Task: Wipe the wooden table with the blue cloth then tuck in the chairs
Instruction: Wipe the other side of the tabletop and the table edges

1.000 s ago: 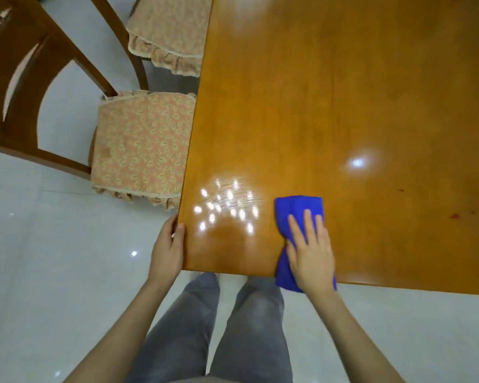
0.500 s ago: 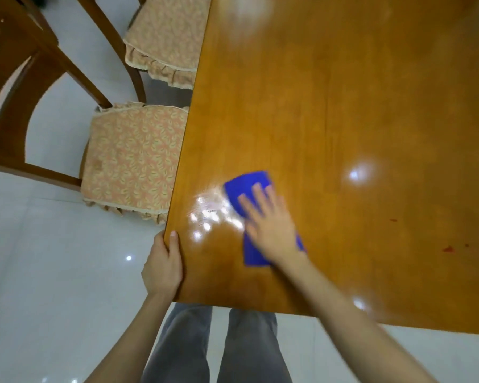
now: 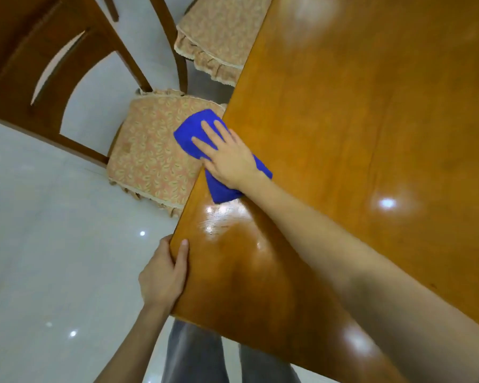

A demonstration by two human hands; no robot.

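Observation:
The glossy wooden table (image 3: 343, 128) fills the right of the head view. My right hand (image 3: 227, 156) lies flat, fingers straight, on the blue cloth (image 3: 194, 128) at the table's left edge; the cloth's far half hangs past the edge over a chair seat. My left hand (image 3: 163, 277) grips the table's near left corner, thumb on top. A wooden chair (image 3: 147, 156) with a patterned cushion stands pulled out left of the table. A second cushioned chair (image 3: 219, 37) sits farther back, its seat partly under the table.
A wet, shiny streak (image 3: 224, 225) marks the tabletop near the corner. Pale glossy floor tiles (image 3: 53, 244) spread to the left. My legs in grey trousers (image 3: 194, 355) stand at the near table edge.
My right hand has swept the blue cloth from the near edge forward and left, up to the table's left edge. My left hand has stayed gripping the corner.

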